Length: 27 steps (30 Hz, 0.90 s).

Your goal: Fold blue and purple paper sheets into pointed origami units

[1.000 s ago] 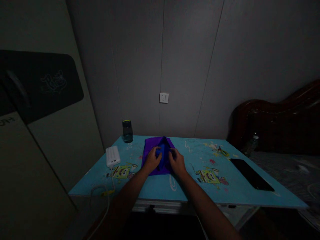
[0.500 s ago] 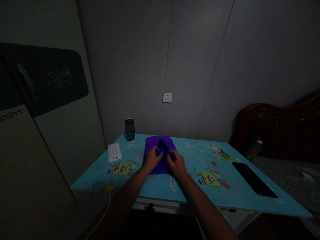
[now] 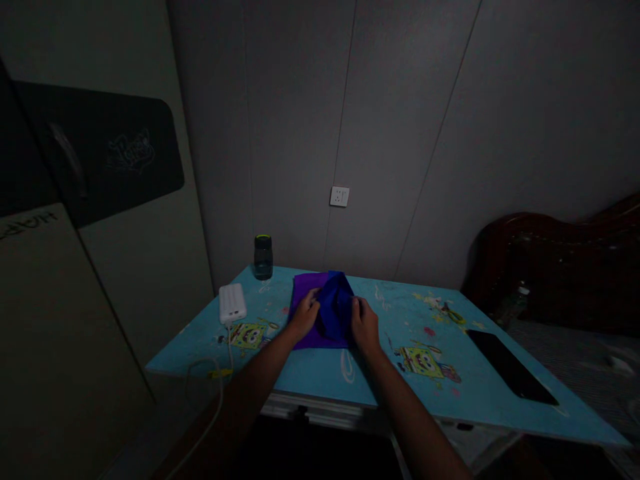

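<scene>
A dark blue folded piece, paper or thin cloth (image 3: 335,307), is held up between my two hands, its upper part spread apart. My left hand (image 3: 305,315) grips its left edge with thumb and fingers. On the other side, my right hand (image 3: 365,323) pinches the right edge. Beneath lies a flat purple sheet (image 3: 303,285) on the light blue table (image 3: 320,380); the blue piece and my hands cover much of it. Dim light hides the finer folds.
A dark water bottle (image 3: 263,257) stands at the back left, near a white power bank (image 3: 232,303) with a white cable. To the right lie a black tablet-like slab (image 3: 511,365) and scissors (image 3: 454,315). A wall socket (image 3: 339,196) is behind; a clear bottle (image 3: 515,303) stands beyond the table.
The blue piece has been opened wider and raised a little. My hands have moved apart to its two sides. The view has shifted slightly.
</scene>
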### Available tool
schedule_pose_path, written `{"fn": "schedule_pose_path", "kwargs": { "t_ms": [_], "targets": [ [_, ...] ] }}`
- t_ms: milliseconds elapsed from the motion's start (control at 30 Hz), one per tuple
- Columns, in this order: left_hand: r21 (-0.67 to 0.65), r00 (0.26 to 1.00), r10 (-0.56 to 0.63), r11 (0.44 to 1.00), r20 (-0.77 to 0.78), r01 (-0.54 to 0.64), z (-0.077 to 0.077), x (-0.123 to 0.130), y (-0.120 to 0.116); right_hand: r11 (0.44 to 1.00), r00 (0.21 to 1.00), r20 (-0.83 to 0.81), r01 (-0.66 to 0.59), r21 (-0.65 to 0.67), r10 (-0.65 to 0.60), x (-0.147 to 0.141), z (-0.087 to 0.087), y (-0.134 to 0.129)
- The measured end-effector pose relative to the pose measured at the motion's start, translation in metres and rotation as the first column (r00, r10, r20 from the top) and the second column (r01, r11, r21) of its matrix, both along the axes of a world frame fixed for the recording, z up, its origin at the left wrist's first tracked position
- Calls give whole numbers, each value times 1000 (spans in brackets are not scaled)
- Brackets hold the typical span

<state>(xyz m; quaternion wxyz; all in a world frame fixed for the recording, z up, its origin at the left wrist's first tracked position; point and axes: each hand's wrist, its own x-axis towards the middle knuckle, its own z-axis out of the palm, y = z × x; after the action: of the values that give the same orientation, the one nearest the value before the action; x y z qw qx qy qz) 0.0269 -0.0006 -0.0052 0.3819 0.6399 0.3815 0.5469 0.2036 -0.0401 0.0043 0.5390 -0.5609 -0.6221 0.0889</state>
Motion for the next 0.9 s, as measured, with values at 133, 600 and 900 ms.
{"fn": "schedule_pose_path", "kwargs": {
  "t_ms": [133,600,900],
  "targets": [
    [-44,992,-108,993,66,111,-4,1,1,998,999,-19,43,-35,-44,2,-4,2],
    [-86,979,-130,986,155,145,-7,3,-1,994,994,-74,79,-70,-85,5,-1,1],
    [-135,974,31,991,223,0,-5,0,6,999,958,-286,-17,-40,5,5,-1,2]
  ]
}}
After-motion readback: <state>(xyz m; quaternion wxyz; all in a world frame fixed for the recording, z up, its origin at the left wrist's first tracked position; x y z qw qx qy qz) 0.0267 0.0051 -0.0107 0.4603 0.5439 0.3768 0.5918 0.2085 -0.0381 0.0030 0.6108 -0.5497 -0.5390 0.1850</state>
